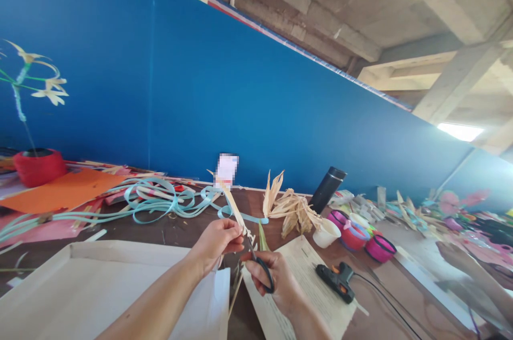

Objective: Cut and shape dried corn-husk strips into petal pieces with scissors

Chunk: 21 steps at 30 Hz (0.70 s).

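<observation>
My left hand is closed in a pinch on a long dry corn husk strip that rises up and to the left from my fingers. My right hand is closed round the black handles of a pair of scissors, whose blades point up to the husk just beside my left fingertips. Both hands meet over the brown table, between a large pale sheet on the left and a printed page under my right wrist.
A black glue gun with its cord lies right of my hand. Behind are a husk pile, a white cup, pink and red containers, a black bottle, light blue ribbon, orange paper and a red pot. Another person's arm rests far right.
</observation>
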Each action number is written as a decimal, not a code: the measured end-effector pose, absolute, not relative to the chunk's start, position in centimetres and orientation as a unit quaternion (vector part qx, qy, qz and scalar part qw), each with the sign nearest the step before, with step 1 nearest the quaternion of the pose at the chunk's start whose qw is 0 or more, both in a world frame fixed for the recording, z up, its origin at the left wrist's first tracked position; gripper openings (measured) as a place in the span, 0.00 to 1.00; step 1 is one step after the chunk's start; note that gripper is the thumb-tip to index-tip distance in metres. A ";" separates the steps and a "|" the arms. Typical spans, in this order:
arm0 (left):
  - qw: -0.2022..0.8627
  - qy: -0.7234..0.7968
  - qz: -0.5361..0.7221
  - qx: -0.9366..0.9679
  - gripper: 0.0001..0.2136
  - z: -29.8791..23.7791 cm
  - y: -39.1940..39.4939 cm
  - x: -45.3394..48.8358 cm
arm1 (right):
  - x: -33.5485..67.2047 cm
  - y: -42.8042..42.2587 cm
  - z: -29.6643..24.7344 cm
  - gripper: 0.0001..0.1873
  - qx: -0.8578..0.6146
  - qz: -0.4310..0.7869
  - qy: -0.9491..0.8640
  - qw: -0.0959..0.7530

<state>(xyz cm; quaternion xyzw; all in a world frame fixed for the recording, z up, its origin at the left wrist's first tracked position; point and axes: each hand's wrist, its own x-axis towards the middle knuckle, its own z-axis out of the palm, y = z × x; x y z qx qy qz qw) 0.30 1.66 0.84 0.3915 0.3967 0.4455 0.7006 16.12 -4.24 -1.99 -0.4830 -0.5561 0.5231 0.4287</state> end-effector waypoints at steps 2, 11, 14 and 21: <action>0.699 0.397 0.443 0.397 0.08 0.9 1.7 0.2 | 16.1 -4.3 -1.9 0.18 -0.484 0.523 -0.559 0.424; 0.693 0.409 0.421 0.418 0.08 0.6 1.8 0.0 | 16.2 -4.1 -2.4 0.19 -0.504 0.513 -0.559 0.412; 0.687 0.415 0.421 0.423 0.08 0.4 2.0 0.0 | 16.3 -4.0 -2.7 0.20 -0.504 0.518 -0.558 0.407; 0.615 0.465 0.465 0.436 0.09 -0.4 3.0 -0.4 | 16.4 -4.0 -2.4 0.20 -0.510 0.523 -0.578 0.364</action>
